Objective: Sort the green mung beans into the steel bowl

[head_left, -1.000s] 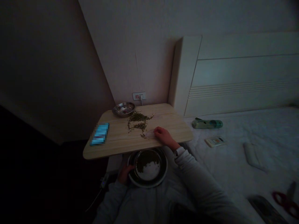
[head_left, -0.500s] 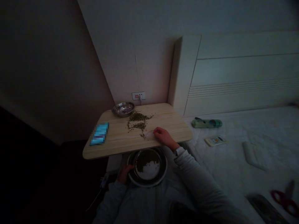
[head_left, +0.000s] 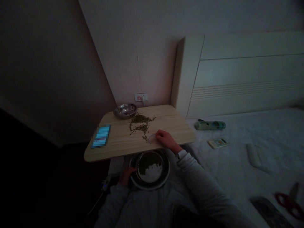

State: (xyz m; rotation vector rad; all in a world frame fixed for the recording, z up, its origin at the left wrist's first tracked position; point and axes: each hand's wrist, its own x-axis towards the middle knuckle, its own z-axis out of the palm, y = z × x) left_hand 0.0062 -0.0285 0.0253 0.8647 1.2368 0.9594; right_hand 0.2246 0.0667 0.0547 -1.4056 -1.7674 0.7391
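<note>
My right hand (head_left: 164,139) rests over the front part of the small wooden table (head_left: 175,126), fingers closed on a thin, see-through piece of plastic (head_left: 152,137). Just left of that piece lie a few of the small green beans (head_left: 141,119), which are spread in a loose patch toward the back. Below the table edge, my left hand (head_left: 127,176) grips the left rim of a round metal bowl (head_left: 164,181) on my lap. Inside this bowl are more green beans (head_left: 148,161) and a pale bare patch of its bottom.
A second metal bowl (head_left: 125,111) stands at the table's back left, with a lit phone (head_left: 101,136) in front. On the bed to the right lie a green tube-like case (head_left: 210,125), another phone (head_left: 218,143), a folded white cloth (head_left: 257,156), red-handled scissors (head_left: 288,202) and a dark flat object (head_left: 269,210).
</note>
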